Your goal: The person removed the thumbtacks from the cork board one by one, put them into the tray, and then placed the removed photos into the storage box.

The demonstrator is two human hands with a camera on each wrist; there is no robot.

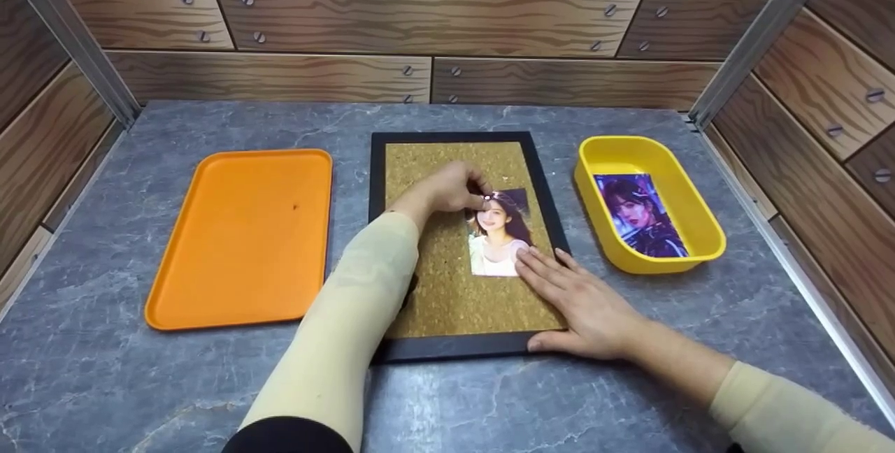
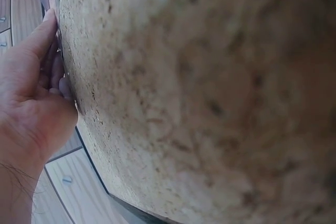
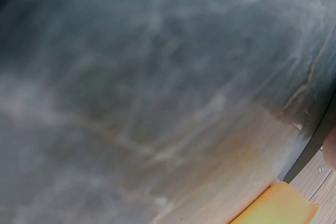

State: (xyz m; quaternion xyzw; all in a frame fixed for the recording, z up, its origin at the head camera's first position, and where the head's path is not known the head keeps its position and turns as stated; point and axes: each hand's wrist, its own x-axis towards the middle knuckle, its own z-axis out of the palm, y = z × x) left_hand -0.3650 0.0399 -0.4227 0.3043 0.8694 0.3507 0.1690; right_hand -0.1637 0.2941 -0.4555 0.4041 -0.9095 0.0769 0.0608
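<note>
A cork board (image 1: 437, 306) in a black frame lies on the table, with a portrait photo (image 1: 495, 247) of a smiling person on its right half. My left hand (image 1: 447, 187) bends over the photo's top edge. Its thumb and forefinger pinch what looks like a small push pin, mostly hidden by the fingertips. In the left wrist view, the left hand (image 2: 31, 87) lies low against the cork. My right hand (image 1: 580, 306) spreads flat with straight fingers, fingertips on the photo's lower right corner and thumb on the bottom frame. Only a sliver of it shows in the right wrist view.
An orange tray (image 1: 245, 243) with one tiny dark thing on it lies to the left. To the right stands a yellow tub (image 1: 699, 219) holding a purple-toned picture (image 1: 640, 219). Wood-patterned panels (image 1: 419, 19) close off the back and sides of the grey marbled table (image 1: 489, 411).
</note>
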